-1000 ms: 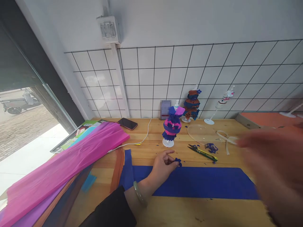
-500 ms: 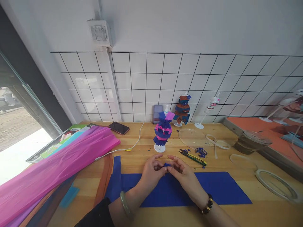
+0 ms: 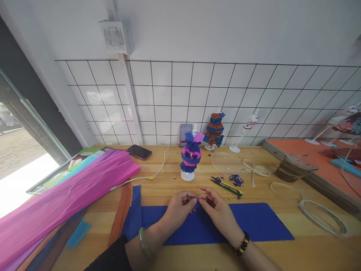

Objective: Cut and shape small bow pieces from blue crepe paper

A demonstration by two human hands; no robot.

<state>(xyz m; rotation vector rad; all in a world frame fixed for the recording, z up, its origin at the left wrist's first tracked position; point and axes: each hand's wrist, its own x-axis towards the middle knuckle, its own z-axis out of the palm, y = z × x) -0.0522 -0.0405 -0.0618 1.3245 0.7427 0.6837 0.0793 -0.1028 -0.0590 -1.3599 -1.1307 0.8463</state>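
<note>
My left hand (image 3: 180, 207) and my right hand (image 3: 216, 209) meet fingertip to fingertip, both in a pinch. Between them is a tiny piece of blue crepe paper, mostly hidden by the fingers. Beneath the hands, a long blue crepe paper sheet (image 3: 256, 222) lies flat on the wooden table, with a folded strip (image 3: 135, 207) at its left end. Just beyond the hands stands a small doll stand (image 3: 190, 156) dressed in ruffled blue and pink paper with a bow. Yellow-green thread snips (image 3: 227, 185) lie to the right, beside a heap of blue paper scraps (image 3: 236, 180).
Pink crepe paper (image 3: 104, 177) covers the left side, near a phone (image 3: 139, 152) and a white cable (image 3: 158, 171). An orange-and-blue paper figure (image 3: 214, 130) stands by the tiled wall. White tape (image 3: 261, 173), a brown tub (image 3: 295, 168) and a ring-shaped roll (image 3: 323, 217) sit at right.
The fingertips have closed more tightly around the blue paper piece, so less of it shows. The whole view has shifted slightly; the table items stay where they were.
</note>
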